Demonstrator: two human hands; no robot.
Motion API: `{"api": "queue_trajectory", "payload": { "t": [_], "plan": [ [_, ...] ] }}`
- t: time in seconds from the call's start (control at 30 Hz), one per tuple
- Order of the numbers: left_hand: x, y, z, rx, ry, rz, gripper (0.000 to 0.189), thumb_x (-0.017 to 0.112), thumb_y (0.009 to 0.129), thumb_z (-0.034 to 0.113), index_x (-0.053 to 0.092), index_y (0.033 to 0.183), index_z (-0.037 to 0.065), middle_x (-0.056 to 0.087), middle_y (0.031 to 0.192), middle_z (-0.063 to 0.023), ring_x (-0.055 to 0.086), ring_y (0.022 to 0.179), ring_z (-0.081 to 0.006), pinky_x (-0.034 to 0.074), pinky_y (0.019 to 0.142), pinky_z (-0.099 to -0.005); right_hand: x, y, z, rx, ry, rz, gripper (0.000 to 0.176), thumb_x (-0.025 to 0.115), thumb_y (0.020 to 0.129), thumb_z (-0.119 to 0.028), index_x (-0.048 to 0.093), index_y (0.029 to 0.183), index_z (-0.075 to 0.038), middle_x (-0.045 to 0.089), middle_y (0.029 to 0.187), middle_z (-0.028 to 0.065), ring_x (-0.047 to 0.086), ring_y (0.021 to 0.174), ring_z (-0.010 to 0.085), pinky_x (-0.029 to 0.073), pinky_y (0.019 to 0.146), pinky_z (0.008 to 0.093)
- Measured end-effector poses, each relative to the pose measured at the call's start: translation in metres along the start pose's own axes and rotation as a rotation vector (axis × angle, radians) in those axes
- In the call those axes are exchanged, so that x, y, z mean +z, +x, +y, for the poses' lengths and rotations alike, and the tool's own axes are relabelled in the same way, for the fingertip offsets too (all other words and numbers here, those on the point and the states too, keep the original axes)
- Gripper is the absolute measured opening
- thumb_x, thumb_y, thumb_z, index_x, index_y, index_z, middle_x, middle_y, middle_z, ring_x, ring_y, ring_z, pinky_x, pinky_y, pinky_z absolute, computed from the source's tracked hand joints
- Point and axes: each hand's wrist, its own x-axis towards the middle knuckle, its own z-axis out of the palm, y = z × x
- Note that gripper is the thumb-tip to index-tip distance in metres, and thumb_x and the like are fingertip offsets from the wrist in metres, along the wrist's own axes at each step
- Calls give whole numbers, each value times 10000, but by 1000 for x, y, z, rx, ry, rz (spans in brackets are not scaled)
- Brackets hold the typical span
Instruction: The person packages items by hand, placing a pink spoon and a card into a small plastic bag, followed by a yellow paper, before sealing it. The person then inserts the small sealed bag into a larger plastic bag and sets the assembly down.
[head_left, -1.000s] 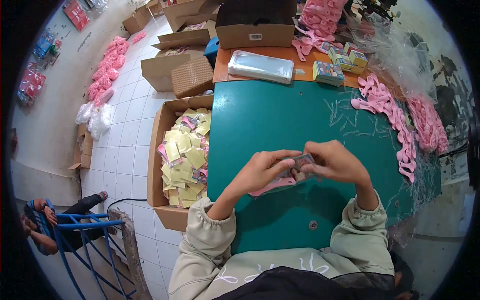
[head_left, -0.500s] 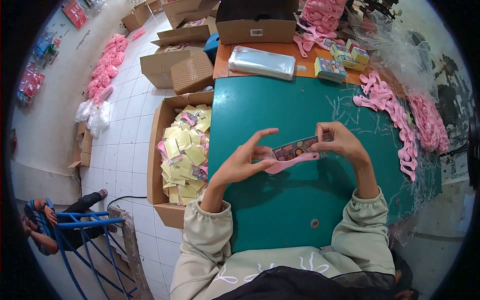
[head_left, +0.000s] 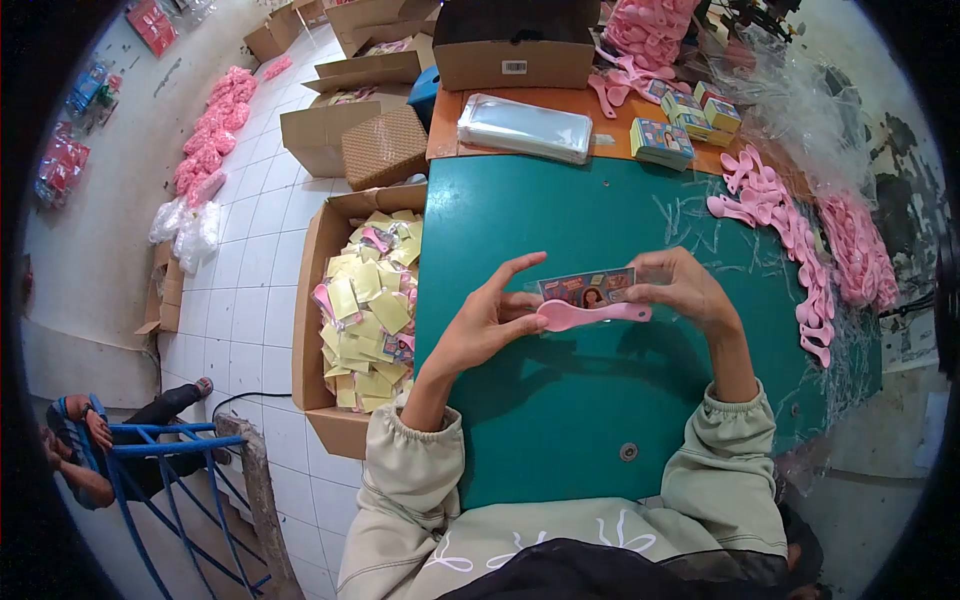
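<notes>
A printed card point(head_left: 590, 288) in a clear plastic bag is held up over the green table between both hands. Along the card's lower edge lies a pink spoon point(head_left: 598, 314), its bowl toward the left and its handle toward the right. My left hand point(head_left: 492, 318) pinches the left end, thumb at the spoon's bowl, with the index finger raised away. On the other side, my right hand point(head_left: 680, 288) grips the right end of the bag between thumb and fingers, just above the handle tip.
Left of the green table point(head_left: 520, 220), a cardboard box point(head_left: 314, 350) holds many yellow-backed packets. Pink spoons point(head_left: 790, 235) line the right edge. At the back are clear bags point(head_left: 525, 127), card stacks point(head_left: 660, 143) and a brown box point(head_left: 512, 62). A person point(head_left: 90, 450) sits by blue railings.
The card and spoon have turned to face me more, so the spoon's bowl and the card's print show more fully. The spoon's handle end has shifted slightly right; both hands keep hold.
</notes>
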Motion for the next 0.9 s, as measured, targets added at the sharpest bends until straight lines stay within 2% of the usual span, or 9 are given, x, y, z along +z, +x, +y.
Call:
{"api": "queue_trajectory", "payload": {
  "t": [0.13, 0.2, 0.23, 0.27, 0.33, 0.4, 0.57, 0.7, 0.9],
  "plan": [
    [10, -1, -10, 119, 434, 289, 630, 566, 894, 106, 197, 1404, 103, 601, 1038, -163, 620, 924, -203, 517, 779, -297, 4, -3, -6, -33, -172, 118, 164, 718, 748, -141, 620, 731, -11, 600, 697, 21, 554, 720, 90, 435, 620, 242],
    [19, -5, -15, -30, 139, 252, 603, 484, 938, 162, 117, 1414, 119, 590, 1055, -178, 618, 948, -235, 519, 779, -316, 14, -5, -14, -64, -396, 285, 178, 719, 742, -138, 634, 821, -4, 623, 777, 61, 580, 771, 115, 458, 646, 264],
    [23, -8, -17, -103, -9, 232, 590, 444, 961, 189, 78, 1419, 127, 584, 1063, -186, 617, 960, -251, 520, 780, -325, 22, -6, -17, -142, -425, 238, 216, 722, 736, -142, 625, 875, -8, 619, 829, 79, 588, 789, 136, 464, 661, 275],
    [25, -11, -19, -167, -129, 144, 585, 338, 990, 243, -50, 1420, 157, 581, 1087, -198, 605, 996, -275, 524, 785, -349, 31, -7, -19, -219, -452, 190, 263, 726, 729, -146, 617, 928, -12, 616, 880, 96, 596, 807, 157, 471, 677, 286],
    [32, -21, -16, -244, -238, 117, 609, 335, 989, 250, -84, 1415, 132, 589, 1081, -201, 611, 993, -270, 527, 780, -347, 43, -12, -21, -276, -498, 0, 409, 730, 717, -159, 570, 1073, -39, 564, 1021, 133, 600, 857, 249, 483, 721, 331],
    [35, -30, -16, -295, -258, 92, 634, 327, 989, 224, -141, 1408, 135, 586, 1097, -207, 603, 1018, -277, 522, 801, -354, 52, -17, -15, -237, -527, -75, 379, 721, 725, -157, 578, 1056, -42, 554, 1015, 131, 589, 871, 268, 480, 728, 343],
    [36, -39, -24, -291, -202, 51, 600, 331, 980, 130, -73, 1423, 138, 580, 1110, -200, 595, 1036, -257, 524, 802, -341, 68, -23, 4, -269, -683, -194, 249, 684, 721, -95, 568, 937, -53, 511, 949, 114, 524, 914, 294, 447, 756, 377],
    [39, -39, -26, -308, -174, 65, 592, 366, 977, 139, -15, 1430, 166, 563, 1148, -202, 587, 1046, -271, 507, 836, -358, 76, -21, 11, -366, -783, -182, 207, 673, 722, -101, 550, 883, -62, 493, 914, 110, 504, 904, 286, 418, 766, 387],
    [39, -38, -31, -289, -216, 87, 591, 375, 968, 101, 7, 1430, 118, 599, 1064, -192, 605, 1007, -246, 527, 783, -331, 79, -19, 13, -391, -782, -184, 182, 658, 734, -120, 538, 850, -46, 493, 885, 111, 504, 873, 289, 407, 760, 389]
  ]
}}
